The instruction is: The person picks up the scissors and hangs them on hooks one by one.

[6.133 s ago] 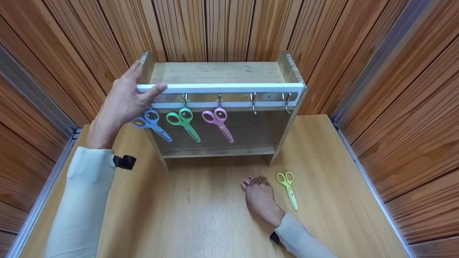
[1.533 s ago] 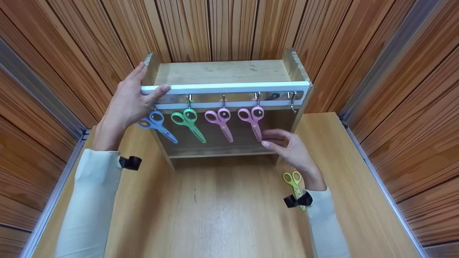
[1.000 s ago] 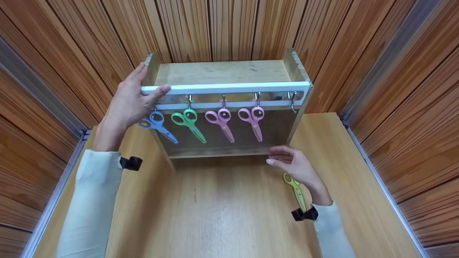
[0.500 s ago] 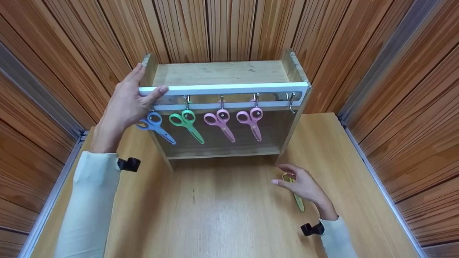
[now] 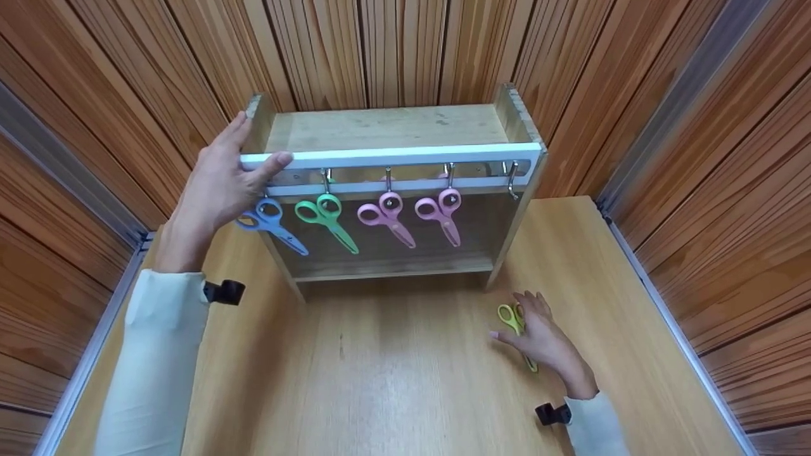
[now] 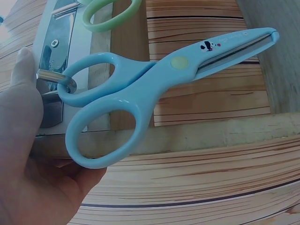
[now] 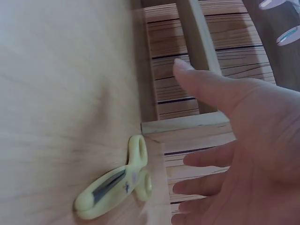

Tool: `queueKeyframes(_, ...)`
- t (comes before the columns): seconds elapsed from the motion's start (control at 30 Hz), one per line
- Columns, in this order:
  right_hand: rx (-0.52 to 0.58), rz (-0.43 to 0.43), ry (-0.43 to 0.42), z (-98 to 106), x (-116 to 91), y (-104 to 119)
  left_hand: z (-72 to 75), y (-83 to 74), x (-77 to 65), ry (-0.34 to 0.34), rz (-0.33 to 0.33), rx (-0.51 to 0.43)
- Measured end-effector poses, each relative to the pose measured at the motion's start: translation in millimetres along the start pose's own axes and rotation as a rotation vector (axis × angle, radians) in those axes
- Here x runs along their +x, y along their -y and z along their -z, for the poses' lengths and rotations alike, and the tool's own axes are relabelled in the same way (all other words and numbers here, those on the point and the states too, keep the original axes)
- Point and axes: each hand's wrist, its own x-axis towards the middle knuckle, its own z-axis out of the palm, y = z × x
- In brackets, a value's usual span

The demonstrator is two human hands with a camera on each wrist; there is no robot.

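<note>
My left hand (image 5: 212, 183) grips the left end of a wooden shelf unit (image 5: 386, 126), thumb over the white hook rail (image 5: 412, 153) and fingers along the side. Right below that hand, blue scissors (image 6: 145, 89) hang by one handle loop from a hook. Green scissors (image 5: 326, 218), pink scissors (image 5: 388, 218) and a second pink pair (image 5: 440, 215) hang along the rail to the right. The rightmost hook (image 5: 512, 180) is bare. Over the yellow scissors (image 7: 115, 187) lying on the tabletop, my right hand (image 5: 538, 335) has its fingers spread and holds nothing; it partly covers them in the head view.
The wooden tabletop (image 5: 380, 380) spreads out in front of the shelf. Wood-panelled walls (image 5: 405, 50) stand behind and at both sides, with metal strips (image 5: 665, 373) along the table's side edges. A dark camera mount sits at each wrist.
The second pink scissors went from the table onto the fourth hook. My right hand let go of them, then moved down to the yellow scissors and spread its fingers. My left hand stayed on the shelf.
</note>
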Motion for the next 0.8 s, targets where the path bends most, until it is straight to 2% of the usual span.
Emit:
queueKeyframes(0.17, -0.056, -0.033, 0.004, -4, -1, -6, -0.1, -0.3, -0.4, -0.004, 0.001, -0.007)
queueKeyframes(0.6, -0.142, -0.023, 0.008, -13, -3, -10, -1.4, -2.0, -0.1, -0.004, -0.008, -0.022)
queueKeyframes(0.8, -0.285, 0.064, -0.107, -19, -4, -7, -0.5, -0.3, -1.0, 0.001, -0.001, -0.034)
